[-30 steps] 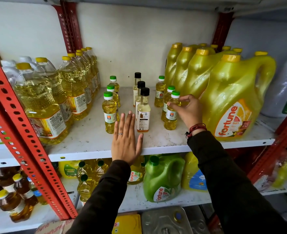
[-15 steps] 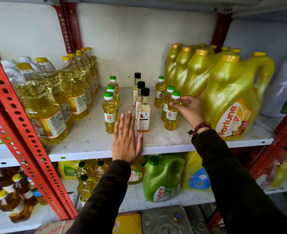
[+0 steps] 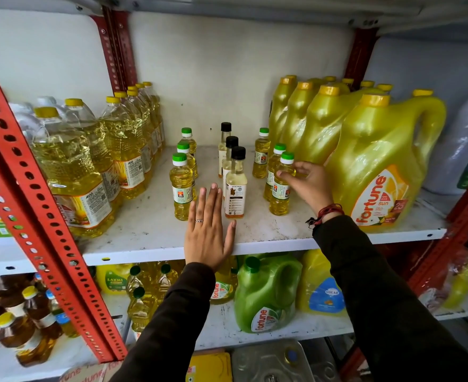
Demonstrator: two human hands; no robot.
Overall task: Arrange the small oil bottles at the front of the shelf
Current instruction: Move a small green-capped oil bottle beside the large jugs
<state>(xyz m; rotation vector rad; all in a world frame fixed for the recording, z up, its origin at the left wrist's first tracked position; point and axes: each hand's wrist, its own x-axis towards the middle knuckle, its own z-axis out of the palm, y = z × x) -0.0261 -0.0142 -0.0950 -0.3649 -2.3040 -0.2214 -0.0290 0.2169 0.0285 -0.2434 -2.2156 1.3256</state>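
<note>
Small oil bottles stand in three rows on the white shelf [image 3: 155, 241]. The left row has green caps, its front bottle [image 3: 181, 188] nearest me. The middle row has black caps, with the front one [image 3: 235, 186] just past my fingertips. The right row has green caps. My right hand [image 3: 306, 183] grips the shoulder of that row's front bottle [image 3: 280, 193], which stands upright on the shelf. My left hand [image 3: 209, 232] lies flat and open on the shelf's front edge, between the left and middle rows, holding nothing.
Large clear oil bottles [image 3: 70, 172] crowd the shelf's left side, and big yellow Fortune jugs [image 3: 379, 166] fill the right. A red perforated upright [image 3: 34, 194] slants across the left front. A green jug [image 3: 266, 293] and more bottles sit on the shelf below.
My right hand has shifted slightly on the front right bottle, its fingers now further round the bottle's shoulder. The left hand stays flat in place.
</note>
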